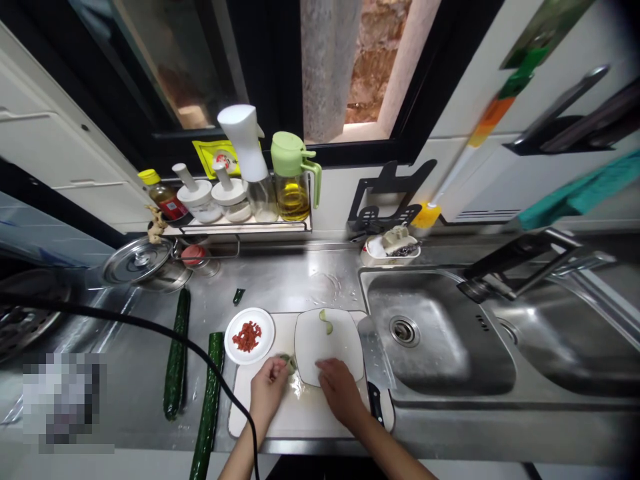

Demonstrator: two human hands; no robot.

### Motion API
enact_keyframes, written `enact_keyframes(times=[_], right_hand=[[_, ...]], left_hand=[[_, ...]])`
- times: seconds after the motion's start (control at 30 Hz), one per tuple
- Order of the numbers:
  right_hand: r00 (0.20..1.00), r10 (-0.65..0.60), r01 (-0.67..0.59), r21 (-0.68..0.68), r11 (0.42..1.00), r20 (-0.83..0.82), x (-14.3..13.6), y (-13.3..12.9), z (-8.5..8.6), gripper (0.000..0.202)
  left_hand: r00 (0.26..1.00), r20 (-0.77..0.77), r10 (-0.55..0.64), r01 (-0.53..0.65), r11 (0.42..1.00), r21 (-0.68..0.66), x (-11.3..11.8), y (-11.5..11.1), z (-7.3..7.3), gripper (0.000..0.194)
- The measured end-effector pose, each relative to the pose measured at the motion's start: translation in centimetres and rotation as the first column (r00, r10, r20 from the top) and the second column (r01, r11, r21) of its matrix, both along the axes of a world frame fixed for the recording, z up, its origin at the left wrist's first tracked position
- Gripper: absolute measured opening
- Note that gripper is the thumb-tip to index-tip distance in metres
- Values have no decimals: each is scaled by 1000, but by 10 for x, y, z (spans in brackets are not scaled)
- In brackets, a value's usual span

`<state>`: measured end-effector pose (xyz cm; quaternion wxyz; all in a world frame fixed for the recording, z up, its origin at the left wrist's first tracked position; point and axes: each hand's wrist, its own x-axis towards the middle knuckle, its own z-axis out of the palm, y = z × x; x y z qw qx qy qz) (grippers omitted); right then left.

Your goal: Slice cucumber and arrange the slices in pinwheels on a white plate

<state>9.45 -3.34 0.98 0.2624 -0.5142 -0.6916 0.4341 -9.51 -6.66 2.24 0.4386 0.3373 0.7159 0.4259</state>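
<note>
My left hand point(271, 381) is closed in a pinch on pale green cucumber pieces point(289, 364), over the white cutting board point(260, 417), just left of a squarish white plate point(347, 337). My right hand point(337, 385) reaches over the near edge of that plate, fingers stretched out and holding nothing visible; whether they touch it I cannot tell. Two curved cucumber slices point(329, 327) lie near the plate's far edge. A round white plate point(271, 328) with chopped red bits point(247, 337) sits at the board's far left corner. A knife point(375, 402) lies at the board's right, its handle toward me.
Two whole cucumbers point(175, 373) point(207, 407) and a cut cucumber end point(239, 296) lie on the steel counter. A black cable point(150, 325) crosses the left side. The double sink point(435, 333) is to the right. A shelf of bottles and jars point(240, 229) stands behind.
</note>
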Motion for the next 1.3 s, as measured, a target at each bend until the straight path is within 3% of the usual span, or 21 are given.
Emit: enact_keyframes(times=[0.07, 0.13, 0.37, 0.5, 0.63, 0.73, 0.83, 0.93, 1.07, 1.17, 1.23, 1.3], right_hand=[[993, -49, 27, -197, 980, -110, -9, 12, 2, 32], [985, -58, 7, -291, 957, -164, -14, 23, 5, 35], [967, -53, -54, -402, 914, -250, -11, 41, 20, 16], [963, -60, -53, -406, 912, -262, -4, 45, 24, 12], [965, -32, -67, -365, 929, -259, 1, 50, 30, 8], [970, -1, -83, -338, 937, -242, 5, 54, 37, 7], [975, 65, -131, -312, 941, -213, 9, 57, 46, 7], [980, 117, -158, -281, 947, -159, 13, 61, 51, 8], [988, 109, -134, -246, 960, -111, 19, 69, 51, 10], [994, 105, -111, -207, 972, -42, 24, 77, 46, 12], [995, 96, -94, -188, 978, 3, 27, 84, 42, 12], [996, 84, -76, -173, 982, 40, 29, 91, 37, 12]], left_hand=[[997, 75, -34, 33, 999, 21, 6, 3, 4, 32], [986, 153, -72, 68, 997, 30, 12, 8, 9, 32], [894, 443, -67, 85, 996, -20, 28, 25, 18, 38], [805, 592, 17, 75, 989, -130, 35, 26, 12, 41], [608, 760, 230, 37, 948, -316, 43, 29, 11, 35], [487, 803, 343, 132, 880, -456, 47, 35, 15, 31], [427, 821, 379, 220, 837, -501, 49, 42, 20, 28], [395, 839, 374, 208, 853, -478, 51, 49, 20, 10], [393, 834, 387, 117, 879, -463, 51, 56, 16, 10], [449, 810, 376, 52, 895, -444, 50, 61, 11, 21], [528, 782, 330, 21, 916, -400, 49, 65, 7, 26], [671, 696, 254, -10, 942, -335, 50, 69, 3, 26]])
